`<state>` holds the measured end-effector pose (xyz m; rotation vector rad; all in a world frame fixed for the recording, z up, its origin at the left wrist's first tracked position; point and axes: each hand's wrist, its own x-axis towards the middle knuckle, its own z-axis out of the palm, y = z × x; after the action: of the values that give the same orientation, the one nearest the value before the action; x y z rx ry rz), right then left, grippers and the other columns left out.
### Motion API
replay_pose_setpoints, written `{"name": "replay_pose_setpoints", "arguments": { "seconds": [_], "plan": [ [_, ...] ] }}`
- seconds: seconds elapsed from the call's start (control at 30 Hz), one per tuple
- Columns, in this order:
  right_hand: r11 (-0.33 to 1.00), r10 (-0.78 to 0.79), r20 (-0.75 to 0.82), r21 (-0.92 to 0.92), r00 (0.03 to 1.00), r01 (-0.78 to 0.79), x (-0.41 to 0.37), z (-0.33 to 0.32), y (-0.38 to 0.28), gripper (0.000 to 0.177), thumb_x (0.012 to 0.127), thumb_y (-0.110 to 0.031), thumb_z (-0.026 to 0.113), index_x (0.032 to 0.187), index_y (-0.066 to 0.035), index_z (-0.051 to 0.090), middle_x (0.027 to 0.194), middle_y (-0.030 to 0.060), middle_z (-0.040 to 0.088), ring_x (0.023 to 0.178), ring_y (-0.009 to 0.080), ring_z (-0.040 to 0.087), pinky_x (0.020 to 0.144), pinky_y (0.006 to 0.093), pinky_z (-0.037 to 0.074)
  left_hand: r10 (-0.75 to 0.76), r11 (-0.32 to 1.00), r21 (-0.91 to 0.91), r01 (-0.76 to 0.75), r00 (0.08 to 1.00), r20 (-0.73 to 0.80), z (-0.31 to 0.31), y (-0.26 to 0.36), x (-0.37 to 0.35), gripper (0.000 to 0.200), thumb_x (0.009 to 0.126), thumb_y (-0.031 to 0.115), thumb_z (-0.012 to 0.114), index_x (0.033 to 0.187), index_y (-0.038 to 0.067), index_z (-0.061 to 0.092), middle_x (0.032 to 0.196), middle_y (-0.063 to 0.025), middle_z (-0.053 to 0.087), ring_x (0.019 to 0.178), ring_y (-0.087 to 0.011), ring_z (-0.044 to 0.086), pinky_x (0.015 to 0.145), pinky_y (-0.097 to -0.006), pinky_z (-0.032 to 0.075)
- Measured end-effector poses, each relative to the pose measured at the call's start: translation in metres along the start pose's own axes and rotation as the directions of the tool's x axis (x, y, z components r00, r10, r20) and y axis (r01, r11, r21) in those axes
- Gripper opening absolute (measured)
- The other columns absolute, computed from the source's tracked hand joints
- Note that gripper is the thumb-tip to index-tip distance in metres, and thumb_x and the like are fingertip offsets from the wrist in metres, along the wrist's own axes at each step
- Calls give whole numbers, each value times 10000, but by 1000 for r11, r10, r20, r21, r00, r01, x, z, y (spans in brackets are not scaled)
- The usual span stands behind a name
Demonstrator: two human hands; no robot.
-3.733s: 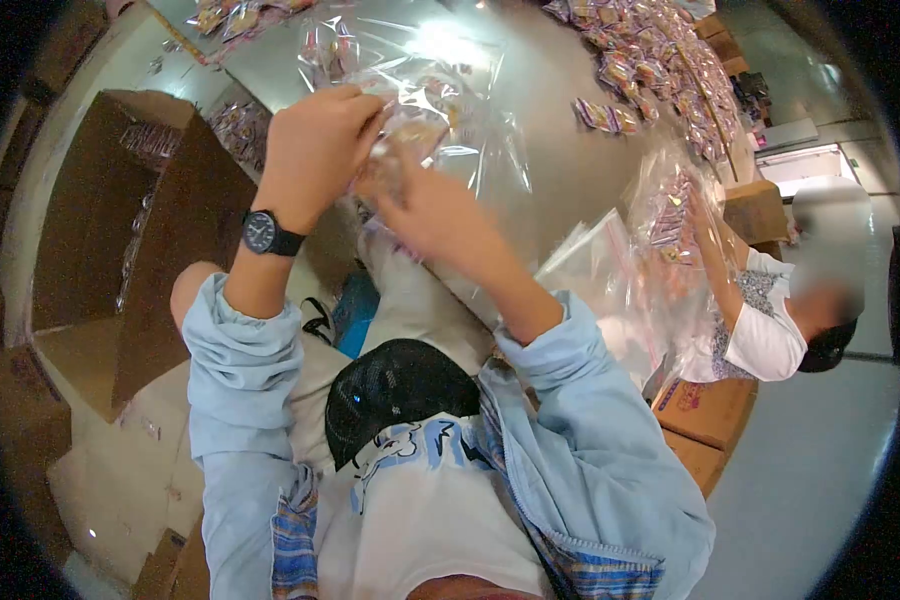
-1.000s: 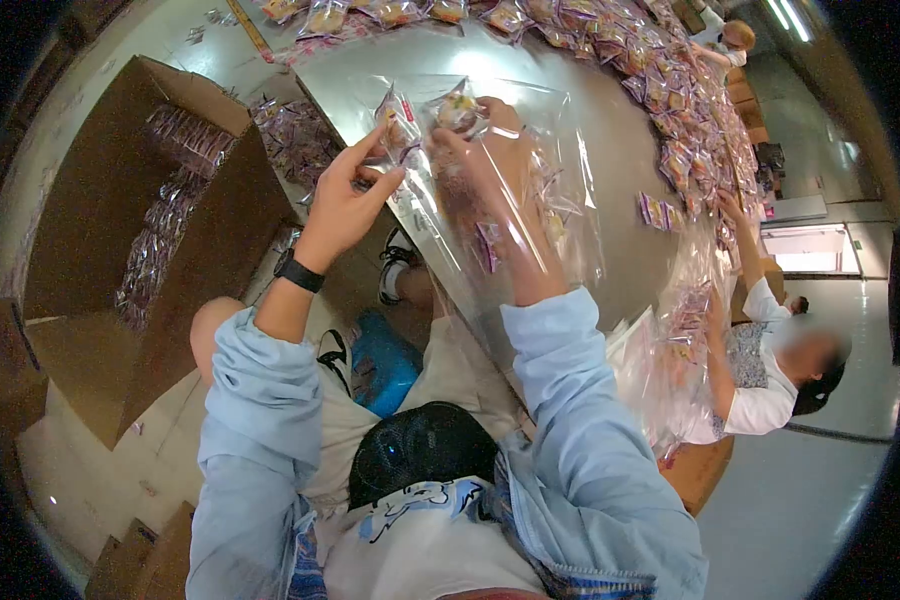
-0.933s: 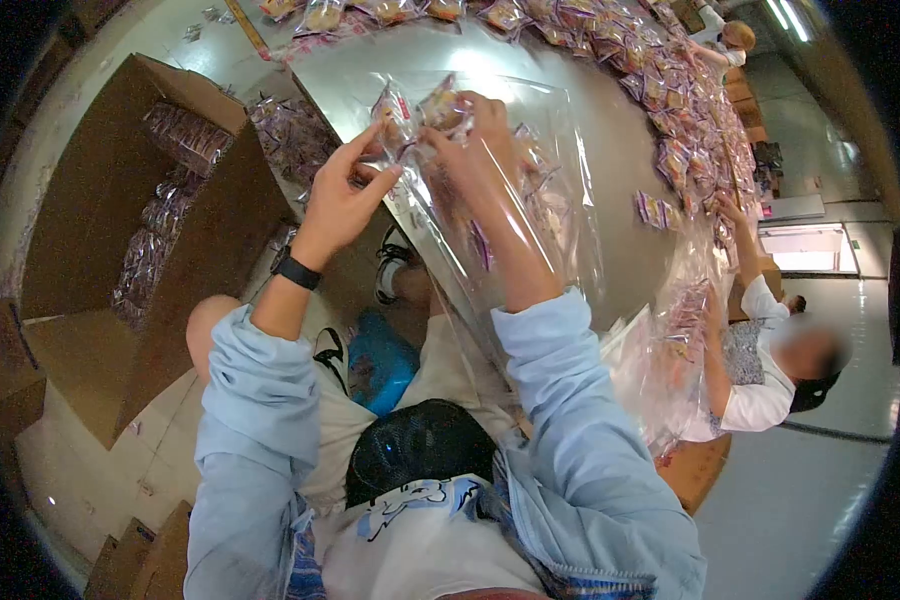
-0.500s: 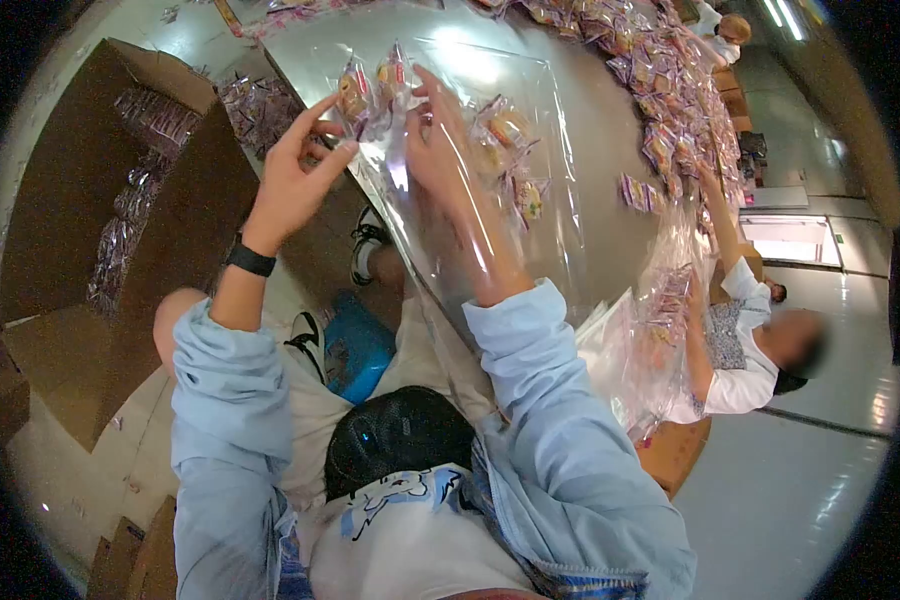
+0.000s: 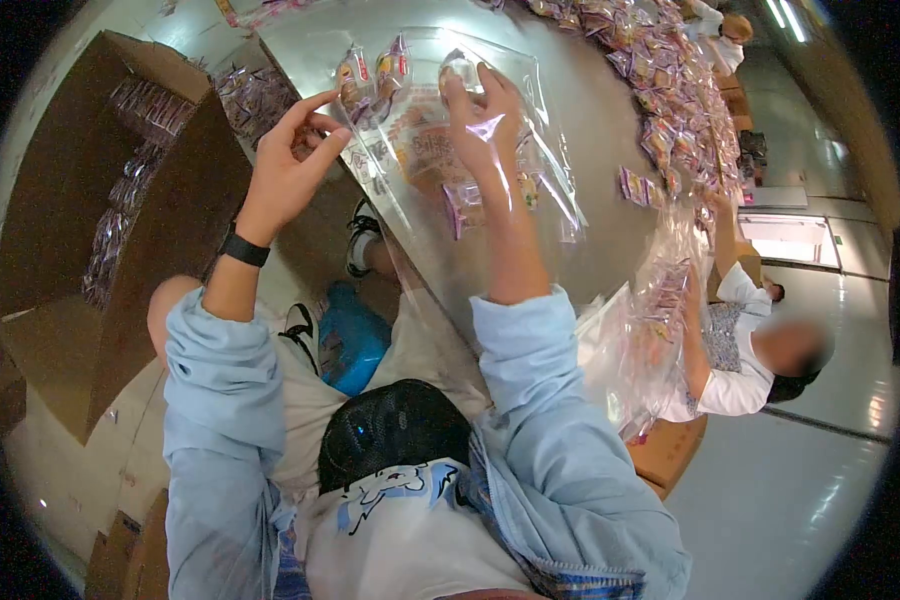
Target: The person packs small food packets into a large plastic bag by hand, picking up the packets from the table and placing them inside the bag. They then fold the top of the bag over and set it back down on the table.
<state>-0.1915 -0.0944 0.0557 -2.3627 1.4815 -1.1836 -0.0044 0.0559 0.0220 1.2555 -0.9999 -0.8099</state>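
A large clear plastic bag point(image 5: 400, 165) with faint print lies on the metal table. My right hand point(image 5: 488, 125) is inside it, with thumb and fingers closed around a small wrapped snack point(image 5: 458, 72). Two more wrapped snacks, one left point(image 5: 353, 80) and one right point(image 5: 392, 70), stand side by side near the bag's left edge. Just left of them is my left hand point(image 5: 295, 160), its thumb and index finger apart and the index tip by the left pack. Another wrapped snack point(image 5: 462, 208) lies under my right forearm, partly hidden.
Wrapped snacks are heaped along the table's far side point(image 5: 660, 100). A cardboard box point(image 5: 65, 190) on the left holds more packs. At right, a co-worker point(image 5: 735, 340) handles a clear bag point(image 5: 660, 330) of packs. A blue object point(image 5: 355, 340) is below the table edge.
My right hand has moved right, away from the two upright packs, and now grips another wrapped snack. My left hand stays beside the two packs. The bag's print shows more.
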Motion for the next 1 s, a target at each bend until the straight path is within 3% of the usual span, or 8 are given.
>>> {"name": "replay_pose_setpoints", "arguments": {
  "seconds": [0.07, 0.2, 0.23, 0.33, 0.47, 0.6, 0.77, 1.0],
  "plan": [
    [918, 275, 150, 251, 950, -306, 9, 23, 14, 527, 938, -347, 677, 1285, 36, 571, 1303, 232, 596, 1152, 350, 613, 979, 410, 481, 3, 999, 53, -3, 1000, 3, -3, 1, 0, 513, 915, 139, 720, 1400, 83, 559, 970, -3, 659, 750, -43, 534, 679, -222, 461],
    [707, 264, 461, 506, 847, -495, 18, 22, 4, 577, 928, -365, 688, 1331, 24, 550, 1305, 245, 587, 1176, 337, 595, 1027, 405, 456, -1, 1000, 28, 3, 999, -44, -2, 16, -3, 603, 910, 160, 724, 1460, 91, 484, 970, -27, 677, 750, -56, 559, 689, -232, 469],
    [618, 144, 463, 648, 875, -445, 14, 37, 14, 557, 890, -300, 717, 1336, -3, 564, 1267, 194, 611, 1104, 295, 625, 981, 402, 488, 7, 999, 34, -6, 999, -33, -5, 9, -2, 627, 908, 166, 726, 1473, 92, 465, 964, -31, 680, 752, -64, 568, 695, -235, 473],
    [871, 46, 352, 445, 935, -210, 2, 23, 5, 542, 830, -223, 737, 1319, -36, 592, 1218, 160, 642, 1047, 284, 642, 932, 411, 510, 9, 997, 77, -6, 999, -39, -10, 0, 0, 688, 894, 193, 745, 1497, 83, 431, 1029, -58, 672, 780, -101, 598, 715, -249, 489],
    [913, -201, 193, 392, 960, 113, 2, 23, -5, 559, 769, -167, 753, 1298, -51, 614, 1203, 172, 652, 1018, 289, 652, 874, 407, 535, 2, 994, 105, 12, 991, -133, -9, -7, 4, 790, 864, 233, 785, 1530, 73, 391, 1240, -110, 605, 879, -165, 622, 742, -276, 517],
    [854, -71, 381, 501, 922, -142, 1, 20, -18, 503, 825, -162, 733, 1302, -57, 612, 1175, 189, 667, 1004, 302, 658, 876, 397, 534, 17, 993, 114, -1, 990, -138, -12, -7, 7, 881, 842, 259, 811, 1562, 70, 340, 1393, -132, 517, 1019, -193, 622, 753, -291, 534],
    [860, -118, 454, 492, 883, -138, 8, 28, -2, 574, 852, -90, 708, 1405, -115, 557, 1224, 137, 652, 991, 200, 645, 821, 330, 530, 17, 990, 140, 3, 990, -141, -15, -10, 13, 899, 838, 269, 816, 1563, 51, 330, 1447, -143, 486, 1096, -199, 620, 763, -303, 551],
    [922, -331, 375, 324, 866, 212, 17, 39, 2, 751, 853, -116, 717, 1536, -183, 411, 1314, 184, 599, 1060, 309, 621, 920, 397, 506, -14, 1000, -19, 10, 975, -220, -7, -9, 18, 937, 833, 149, 807, 1566, 40, 235, 1489, -169, 416, 1051, -202, 629, 755, -305, 570]
  ]
}}
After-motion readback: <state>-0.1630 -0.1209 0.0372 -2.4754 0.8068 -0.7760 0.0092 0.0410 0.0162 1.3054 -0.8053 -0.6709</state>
